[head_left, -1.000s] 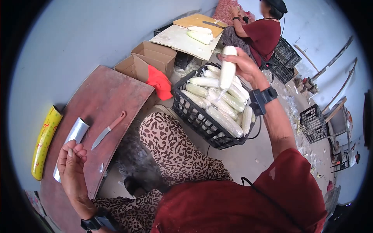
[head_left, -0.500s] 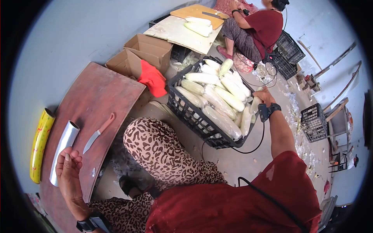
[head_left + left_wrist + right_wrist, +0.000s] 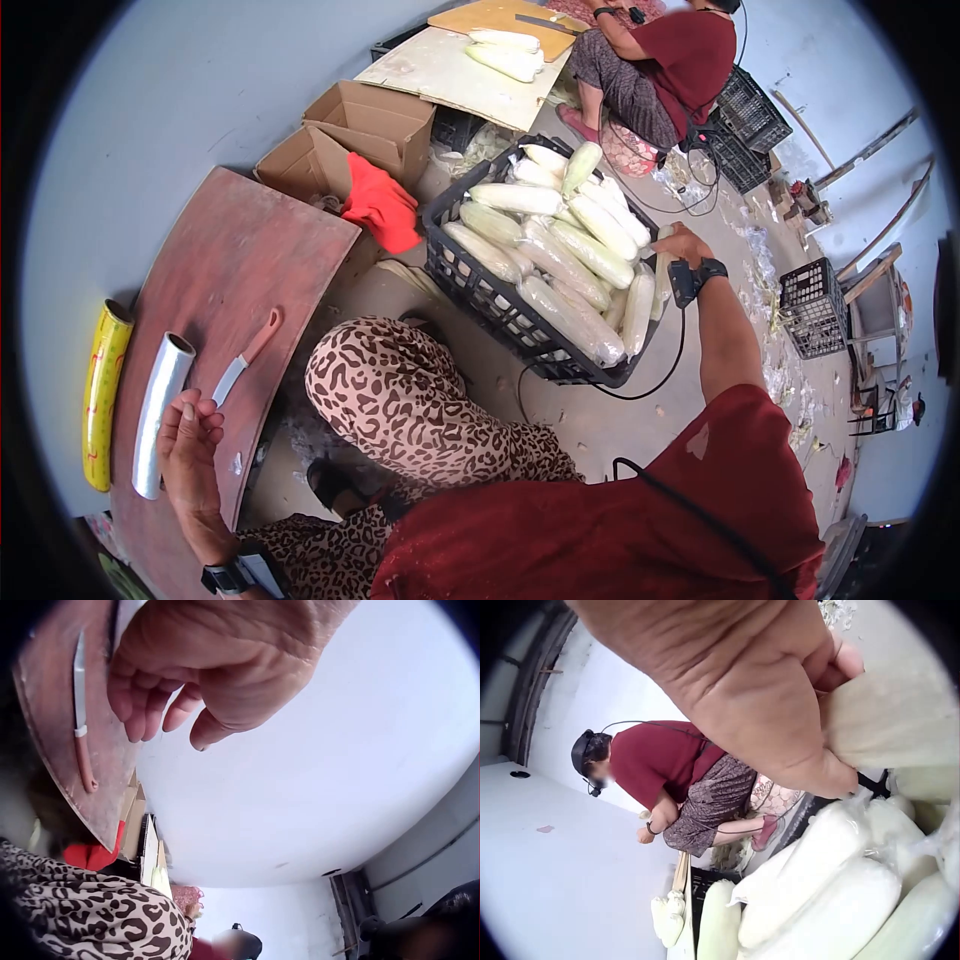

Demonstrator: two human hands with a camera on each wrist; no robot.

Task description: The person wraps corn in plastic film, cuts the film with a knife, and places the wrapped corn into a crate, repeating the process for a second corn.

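Note:
My right hand (image 3: 682, 246) grips a long pale green-white vegetable (image 3: 896, 712) at the right edge of a black plastic crate (image 3: 505, 322). Heaped in the crate are several like it, many in clear film, such as a wrapped vegetable (image 3: 570, 318) at the front. My left hand (image 3: 192, 440) is raised over the reddish board (image 3: 250, 235), fingers loosely bent and holding nothing. Beside it on the board lie a roll of clear film (image 3: 160, 420) and a knife (image 3: 250, 355); the knife (image 3: 80, 712) also shows in the left wrist view.
A yellow patterned roll (image 3: 105, 400) stands by the wall. Past the board are cardboard boxes (image 3: 370, 125) with a red cloth (image 3: 385, 205) hanging over. Farther back, a pale board (image 3: 430, 75) bears more vegetables. Another person (image 3: 680, 75) sits behind the crate. A black cable (image 3: 655, 385) runs from my right wrist.
My right hand, which held a pale vegetable up over the crate, has come down to the crate's right edge with one in its grasp. The left hand stays raised over the board.

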